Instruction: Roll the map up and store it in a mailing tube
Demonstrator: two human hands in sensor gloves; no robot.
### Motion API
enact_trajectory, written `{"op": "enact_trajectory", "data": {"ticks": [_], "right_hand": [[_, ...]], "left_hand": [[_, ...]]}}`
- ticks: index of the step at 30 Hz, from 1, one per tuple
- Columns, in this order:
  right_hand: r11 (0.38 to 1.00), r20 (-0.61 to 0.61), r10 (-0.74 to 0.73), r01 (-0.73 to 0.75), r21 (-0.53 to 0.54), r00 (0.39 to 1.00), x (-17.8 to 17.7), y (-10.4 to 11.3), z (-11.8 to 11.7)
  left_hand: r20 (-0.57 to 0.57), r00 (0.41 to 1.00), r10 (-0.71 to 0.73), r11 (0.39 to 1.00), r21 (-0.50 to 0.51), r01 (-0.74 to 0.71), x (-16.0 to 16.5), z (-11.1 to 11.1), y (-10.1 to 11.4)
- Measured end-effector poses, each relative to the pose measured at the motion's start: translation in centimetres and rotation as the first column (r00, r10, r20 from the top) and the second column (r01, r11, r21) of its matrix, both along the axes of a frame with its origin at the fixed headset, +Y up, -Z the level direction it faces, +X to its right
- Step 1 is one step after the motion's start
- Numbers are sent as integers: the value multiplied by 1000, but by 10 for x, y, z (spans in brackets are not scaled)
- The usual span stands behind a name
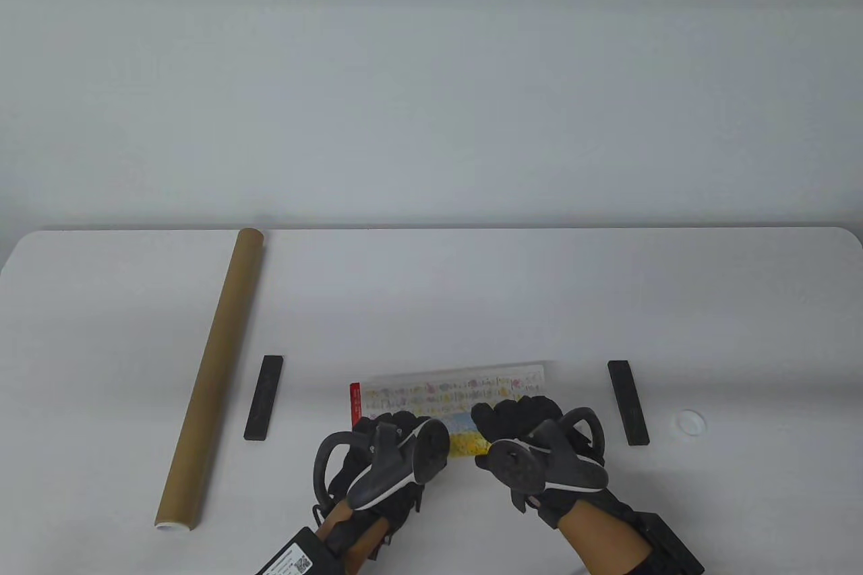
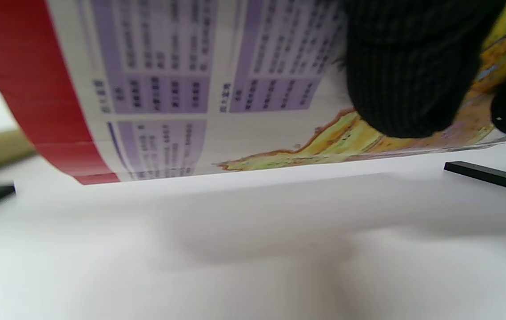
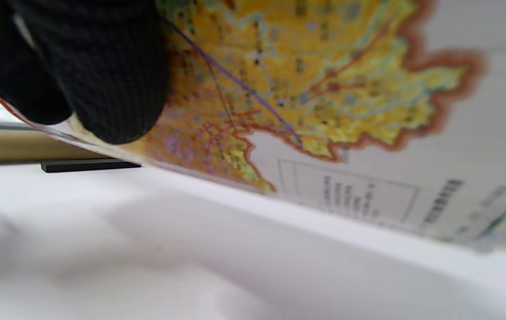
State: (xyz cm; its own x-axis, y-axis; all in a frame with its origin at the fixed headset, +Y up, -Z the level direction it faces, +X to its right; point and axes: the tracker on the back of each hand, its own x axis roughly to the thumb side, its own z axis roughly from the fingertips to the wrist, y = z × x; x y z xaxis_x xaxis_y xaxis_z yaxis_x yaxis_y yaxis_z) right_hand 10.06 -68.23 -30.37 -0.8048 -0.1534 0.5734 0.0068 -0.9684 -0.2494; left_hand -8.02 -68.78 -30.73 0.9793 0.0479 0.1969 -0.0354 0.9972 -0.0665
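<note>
The map (image 1: 453,393) lies partly rolled at the front middle of the table, printed side out, with a red band at its left end. My left hand (image 1: 394,430) holds its left part and my right hand (image 1: 516,416) holds its right part; both sets of fingers curl over the roll. In the left wrist view a gloved finger (image 2: 406,71) presses on the curved map (image 2: 168,89) above the table. In the right wrist view fingers (image 3: 101,75) press on the yellow map area (image 3: 306,84). The brown mailing tube (image 1: 212,378) lies at the left, apart from both hands.
Two black bar weights lie on the white table (image 1: 431,305): one (image 1: 263,398) left of the map beside the tube, one (image 1: 628,402) to the right. A small round white cap (image 1: 692,422) sits right of that bar.
</note>
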Motion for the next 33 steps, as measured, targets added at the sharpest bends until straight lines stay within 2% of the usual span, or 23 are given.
{"op": "enact_trajectory", "data": {"ticks": [5,9,13,17,22,25,28,33], "right_hand": [[987,-12,61,-59,151,998,-7,4,10],[980,-7,78,-75,184,997,-8,5,10],[987,10,75,-76,143,997,-8,3,6],[997,32,27,-30,74,999,-4,3,0],[996,46,-75,76,-35,996,4,5,-6],[979,46,-149,154,-137,988,9,3,-11],[972,33,-171,174,-158,985,11,1,-12],[994,13,-101,101,-49,995,7,3,-5]], "left_hand": [[-28,985,172,969,-174,-174,-14,-10,-7],[-11,982,189,958,-217,-187,-14,-11,-9],[3,992,126,984,-128,-125,-8,-6,-8],[-32,999,-28,999,41,29,1,4,-1],[-21,996,-85,970,227,87,6,13,6],[-11,992,-124,938,324,121,8,18,9],[-9,989,-147,928,344,141,8,19,10],[1,993,-121,955,273,117,7,14,9]]}}
